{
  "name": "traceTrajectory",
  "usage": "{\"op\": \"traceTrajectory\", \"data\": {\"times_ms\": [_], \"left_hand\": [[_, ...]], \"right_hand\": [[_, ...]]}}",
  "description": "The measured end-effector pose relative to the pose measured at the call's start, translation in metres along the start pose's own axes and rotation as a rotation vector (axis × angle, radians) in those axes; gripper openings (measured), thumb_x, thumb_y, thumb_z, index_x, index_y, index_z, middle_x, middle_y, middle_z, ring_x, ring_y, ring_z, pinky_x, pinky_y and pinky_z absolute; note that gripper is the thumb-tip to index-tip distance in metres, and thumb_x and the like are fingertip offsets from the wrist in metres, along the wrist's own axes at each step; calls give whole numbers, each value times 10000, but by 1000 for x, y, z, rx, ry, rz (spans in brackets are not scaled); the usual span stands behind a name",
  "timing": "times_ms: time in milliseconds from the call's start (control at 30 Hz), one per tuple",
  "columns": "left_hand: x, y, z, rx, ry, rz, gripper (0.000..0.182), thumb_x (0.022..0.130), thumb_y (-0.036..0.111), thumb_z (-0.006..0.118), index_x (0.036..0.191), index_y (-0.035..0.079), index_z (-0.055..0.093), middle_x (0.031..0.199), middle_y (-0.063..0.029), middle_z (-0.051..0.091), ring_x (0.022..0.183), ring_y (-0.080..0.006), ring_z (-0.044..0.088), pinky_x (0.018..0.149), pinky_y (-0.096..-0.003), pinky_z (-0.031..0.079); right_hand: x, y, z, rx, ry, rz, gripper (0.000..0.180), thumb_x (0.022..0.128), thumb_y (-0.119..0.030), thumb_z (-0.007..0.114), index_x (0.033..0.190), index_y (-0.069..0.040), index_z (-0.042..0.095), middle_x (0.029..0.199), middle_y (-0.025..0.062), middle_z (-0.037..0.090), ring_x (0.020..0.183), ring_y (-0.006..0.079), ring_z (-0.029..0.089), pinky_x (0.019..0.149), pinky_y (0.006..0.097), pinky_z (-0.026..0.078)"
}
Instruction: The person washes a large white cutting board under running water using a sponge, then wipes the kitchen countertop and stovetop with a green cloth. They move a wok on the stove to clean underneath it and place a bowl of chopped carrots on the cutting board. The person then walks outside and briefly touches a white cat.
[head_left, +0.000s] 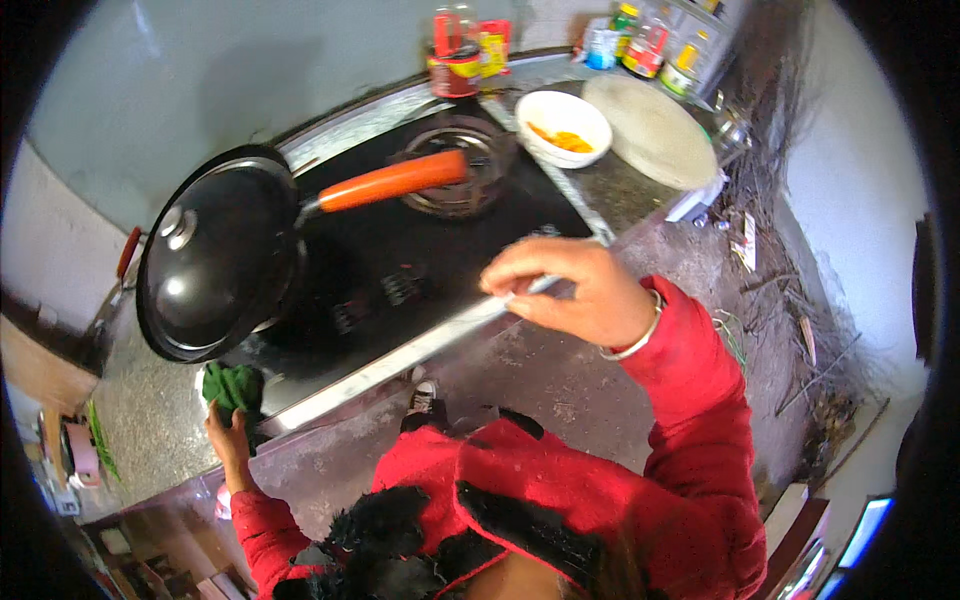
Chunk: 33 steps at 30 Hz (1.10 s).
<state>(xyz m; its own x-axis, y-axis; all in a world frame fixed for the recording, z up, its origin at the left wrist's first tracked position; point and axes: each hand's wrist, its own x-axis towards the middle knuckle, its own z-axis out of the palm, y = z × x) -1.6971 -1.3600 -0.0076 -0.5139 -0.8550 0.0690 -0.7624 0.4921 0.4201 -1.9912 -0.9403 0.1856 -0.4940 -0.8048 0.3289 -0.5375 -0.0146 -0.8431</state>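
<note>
My left hand (229, 439) touches a bunched green cloth (234, 390) on the counter just below the wok, its fingers at the cloth's near edge. A dark lid (225, 255) with a metal knob covers the wok, whose orange handle (394, 180) points right across the black gas stove (390, 262). Raised over the stove's front edge, my right hand (570, 292) has its fingers curled toward the thumb; whether something small is between them cannot be told. A white bowl (564, 129) with orange food stands right of the uncovered burner (454, 169).
A round pale board or lid (651, 131) lies right of the bowl. Bottles (649, 49) and packets stand behind it, and a red jar (454, 67) stands behind the burner. Green stalks (101, 439) lie at far left. Dry twigs (765, 142) are heaped at right.
</note>
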Motion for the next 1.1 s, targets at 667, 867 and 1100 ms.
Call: {"op": "traceTrajectory", "data": {"times_ms": [667, 867, 1100], "left_hand": [[-113, 448, 102, -199, -65, 990, 330, 646, 75, 631, 972, 83, 579, 1001, -96, 546, 924, -292, 530, 752, -343, 449], [-97, 513, 164, 51, -74, 1050, 490, 653, 295, 689, 1047, 33, 561, 1025, -125, 544, 1005, -320, 461, 853, -399, 379], [-76, 597, 211, -884, -889, -32, 644, 833, 516, 455, 1225, 18, 338, 949, -172, 572, 691, -203, 592, 556, -308, 485]], "right_hand": [[-294, 52, -154, 304, 700, 257, 77, 838, 2, 506, 896, 19, 555, 911, 150, 563, 796, 200, 582, 701, 312, 485], [-278, 86, -213, 149, 806, 323, 66, 802, 17, 531, 847, -14, 569, 826, 143, 566, 712, 220, 585, 645, 335, 490], [-261, 142, -291, 402, 752, 577, 111, 819, -33, 548, 917, 15, 567, 861, 112, 609, 782, 181, 586, 709, 305, 478]]}}
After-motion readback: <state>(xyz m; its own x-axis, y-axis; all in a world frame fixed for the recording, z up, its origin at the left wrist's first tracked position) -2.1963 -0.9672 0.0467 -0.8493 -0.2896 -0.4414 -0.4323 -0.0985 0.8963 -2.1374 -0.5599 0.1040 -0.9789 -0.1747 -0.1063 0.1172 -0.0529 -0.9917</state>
